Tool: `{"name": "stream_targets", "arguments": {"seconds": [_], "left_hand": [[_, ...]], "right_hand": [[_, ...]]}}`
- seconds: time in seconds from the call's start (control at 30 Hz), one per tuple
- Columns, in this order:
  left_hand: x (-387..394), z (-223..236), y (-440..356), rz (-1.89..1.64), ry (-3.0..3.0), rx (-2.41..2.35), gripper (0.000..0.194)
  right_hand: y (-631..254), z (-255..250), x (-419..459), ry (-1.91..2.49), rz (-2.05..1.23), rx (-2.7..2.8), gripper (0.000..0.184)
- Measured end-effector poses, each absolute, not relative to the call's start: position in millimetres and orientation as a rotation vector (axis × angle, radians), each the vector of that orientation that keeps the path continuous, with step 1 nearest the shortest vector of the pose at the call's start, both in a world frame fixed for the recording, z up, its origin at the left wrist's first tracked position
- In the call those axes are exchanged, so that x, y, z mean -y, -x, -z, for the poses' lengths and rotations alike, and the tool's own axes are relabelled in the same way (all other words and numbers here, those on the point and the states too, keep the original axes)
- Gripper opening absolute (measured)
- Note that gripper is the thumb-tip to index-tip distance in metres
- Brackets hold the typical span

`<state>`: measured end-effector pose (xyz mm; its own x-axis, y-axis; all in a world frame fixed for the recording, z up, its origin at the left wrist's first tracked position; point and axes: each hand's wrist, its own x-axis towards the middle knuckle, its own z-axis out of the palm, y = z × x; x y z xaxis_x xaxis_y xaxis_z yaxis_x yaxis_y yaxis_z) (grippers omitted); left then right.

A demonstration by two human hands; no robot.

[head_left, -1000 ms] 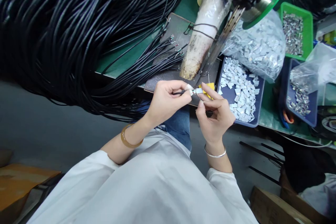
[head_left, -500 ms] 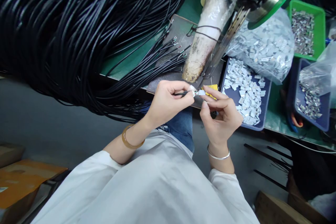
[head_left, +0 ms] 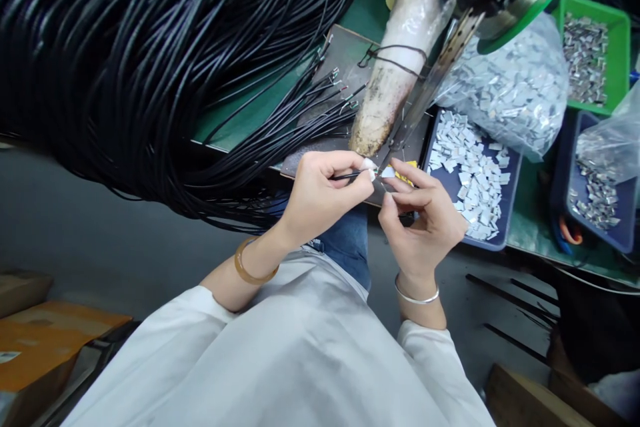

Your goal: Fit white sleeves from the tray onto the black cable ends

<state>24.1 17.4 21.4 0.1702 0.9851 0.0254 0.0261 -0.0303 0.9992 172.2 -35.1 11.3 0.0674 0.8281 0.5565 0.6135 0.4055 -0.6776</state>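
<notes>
The person's left hand pinches a black cable near its end, thumb and index finger closed narrowly on it, with white coverings at both fingertips. The cable's stripped end points toward the right hand, just past the left fingertips and above the near edge of a grey plate. A small pale tab sits at that end, next to the outstretched fingers of the right hand. The thumb and index finger of that hand are bent close together, and a thin strand reaches toward them; it is too fine to tell whether they grip it. A yellow piece shows just behind the right fingers.

Beyond the hands, a stained white tube with a dark tie around it slants down over the plate. A large bundle of black cables fills the left of the green surface, some loose ends lying across the plate. On the right, a blue tray holds many pale tabs, with a clear bag of similar pieces behind it and a green bin of metal pieces farther back.
</notes>
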Motion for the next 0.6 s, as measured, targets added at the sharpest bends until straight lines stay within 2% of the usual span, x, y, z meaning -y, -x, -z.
{"name": "stream_targets", "arguments": {"seconds": [0.13,0.4,0.6], "left_hand": [[-17.3,-18.2,-22.3,-1.013,-1.333,-1.044,0.012],[-14.2,-24.3,-22.8,-1.065,-1.425,-1.085,0.010],[-14.7,-18.0,-21.1,-0.947,-1.361,-1.021,0.015]], "right_hand": [[-174.0,-7.6,37.5,1.298,-0.303,1.611,0.015],[-171.7,-11.9,31.6,1.318,-0.111,1.632,0.021],[-170.5,-12.0,37.8,1.323,-0.102,1.709,0.018]]}}
